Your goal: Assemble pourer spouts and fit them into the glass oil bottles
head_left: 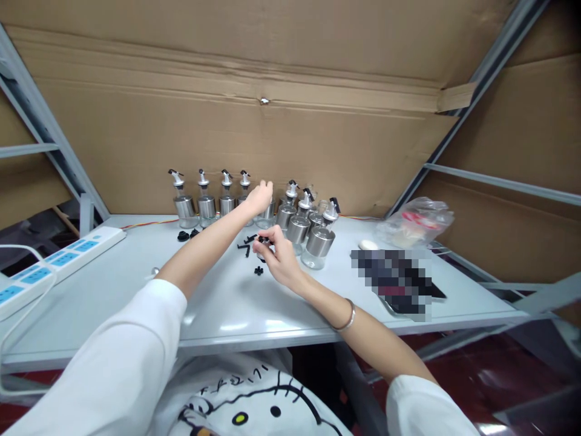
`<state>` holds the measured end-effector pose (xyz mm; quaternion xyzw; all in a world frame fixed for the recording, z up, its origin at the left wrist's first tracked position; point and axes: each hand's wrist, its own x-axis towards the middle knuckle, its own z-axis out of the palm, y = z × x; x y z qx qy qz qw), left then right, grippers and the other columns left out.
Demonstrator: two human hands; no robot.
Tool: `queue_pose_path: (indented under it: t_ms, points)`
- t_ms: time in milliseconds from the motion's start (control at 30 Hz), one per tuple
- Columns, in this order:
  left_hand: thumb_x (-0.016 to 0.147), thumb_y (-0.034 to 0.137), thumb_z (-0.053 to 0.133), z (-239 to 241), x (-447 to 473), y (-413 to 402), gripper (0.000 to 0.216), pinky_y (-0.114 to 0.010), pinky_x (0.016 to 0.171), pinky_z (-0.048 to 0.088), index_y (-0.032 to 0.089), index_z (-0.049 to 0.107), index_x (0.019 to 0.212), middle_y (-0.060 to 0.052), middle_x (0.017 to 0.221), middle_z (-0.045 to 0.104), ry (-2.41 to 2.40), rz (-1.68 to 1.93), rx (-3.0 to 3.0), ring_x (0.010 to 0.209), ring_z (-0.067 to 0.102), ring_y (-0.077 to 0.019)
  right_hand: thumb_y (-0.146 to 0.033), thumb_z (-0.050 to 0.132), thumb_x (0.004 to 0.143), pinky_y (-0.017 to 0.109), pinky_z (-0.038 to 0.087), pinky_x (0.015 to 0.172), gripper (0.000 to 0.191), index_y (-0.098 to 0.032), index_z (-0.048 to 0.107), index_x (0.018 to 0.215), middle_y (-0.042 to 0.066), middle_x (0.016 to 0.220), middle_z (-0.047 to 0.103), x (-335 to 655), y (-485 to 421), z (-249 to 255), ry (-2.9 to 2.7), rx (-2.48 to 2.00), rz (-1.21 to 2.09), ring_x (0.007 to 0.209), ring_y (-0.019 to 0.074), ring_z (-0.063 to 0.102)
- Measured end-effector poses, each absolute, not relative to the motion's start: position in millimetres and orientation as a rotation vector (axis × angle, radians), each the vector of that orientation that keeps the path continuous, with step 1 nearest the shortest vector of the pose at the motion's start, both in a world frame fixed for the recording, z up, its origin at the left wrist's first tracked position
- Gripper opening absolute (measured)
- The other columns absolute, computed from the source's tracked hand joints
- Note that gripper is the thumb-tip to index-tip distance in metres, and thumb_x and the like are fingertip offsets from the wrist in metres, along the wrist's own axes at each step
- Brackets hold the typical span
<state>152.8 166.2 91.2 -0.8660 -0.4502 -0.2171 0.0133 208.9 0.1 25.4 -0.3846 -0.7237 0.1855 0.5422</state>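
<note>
My left hand (260, 197) is closed round the top of an oil bottle (267, 213) at the back of the table; its neck is hidden behind my fingers. Low over the table, my right hand (282, 259) pinches a small silver-and-black pourer top (263, 243), partly covered by the fingertips. Loose black levers (247, 248) lie just left of that hand, and a black star-shaped plug (258, 270) lies below it. To the right stand several glass-and-steel oil bottles with pourers, the nearest bottle (318, 243) close to my right wrist.
More bottles with pourers (207, 206) line the back left, with black stoppers (183, 236) before them. A white power strip (59, 266) runs along the left edge. At right are a plastic bag (417, 223), a white round object (368, 245) and a blurred-out dark item. Cardboard (254, 145) walls the back.
</note>
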Motion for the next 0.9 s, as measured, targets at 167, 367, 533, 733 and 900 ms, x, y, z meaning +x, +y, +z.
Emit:
queue_pose_path:
  t_ms: [167, 367, 533, 733, 900]
  points:
    - [0.091, 0.013, 0.049, 92, 158, 170, 0.035, -0.042, 0.098, 0.045, 0.007, 0.044, 0.125, -0.025, 0.124, 0.053, -1.451, -0.750, -2.715, 0.116, 0.057, -0.0330, -0.031, 0.046, 0.090, 0.024, 0.045, 0.056, 0.012, -0.021, 0.043, 0.096, 0.000, 0.074, 0.062, 209, -2, 25, -1.758, -0.867, 0.437, 0.057, 0.0107, 0.055]
    - [0.090, 0.013, 0.048, 101, 159, 168, 0.032, -0.040, 0.101, 0.042, 0.012, 0.045, 0.122, -0.019, 0.125, 0.053, -1.417, -0.946, -2.711, 0.119, 0.054, -0.0288, -0.031, 0.046, 0.092, 0.024, 0.045, 0.056, 0.010, -0.021, 0.046, 0.094, 0.001, 0.077, 0.063, 209, -2, 25, -1.784, -0.829, 0.334, 0.057, 0.0102, 0.056]
    - [0.086, 0.009, 0.051, 121, 146, 168, 0.037, -0.045, 0.104, 0.038, 0.014, 0.043, 0.121, -0.018, 0.123, 0.052, -1.257, -1.271, -2.691, 0.121, 0.051, -0.0305, -0.031, 0.048, 0.092, 0.023, 0.046, 0.055, 0.011, -0.022, 0.046, 0.097, -0.001, 0.073, 0.061, 209, -1, 24, -1.754, -0.820, 0.287, 0.057, 0.0099, 0.057]
    - [0.088, 0.017, 0.054, 145, 110, 155, 0.040, -0.051, 0.103, 0.036, 0.022, 0.036, 0.123, -0.009, 0.111, 0.053, -0.930, -1.622, -2.649, 0.111, 0.056, -0.0274, -0.032, 0.050, 0.092, 0.023, 0.046, 0.053, 0.011, -0.023, 0.046, 0.098, -0.003, 0.068, 0.058, 208, -2, 20, -1.711, -0.758, 0.315, 0.055, 0.0094, 0.056]
    - [0.099, 0.036, 0.040, 137, 77, 107, 0.033, -0.050, 0.100, 0.038, 0.026, 0.025, 0.127, -0.006, 0.108, 0.047, -0.605, -1.805, -2.637, 0.105, 0.058, -0.0213, -0.032, 0.052, 0.092, 0.023, 0.047, 0.054, 0.012, -0.024, 0.045, 0.098, -0.002, 0.075, 0.061, 205, -5, 23, -1.556, -0.656, 0.370, 0.064, 0.0110, 0.060]
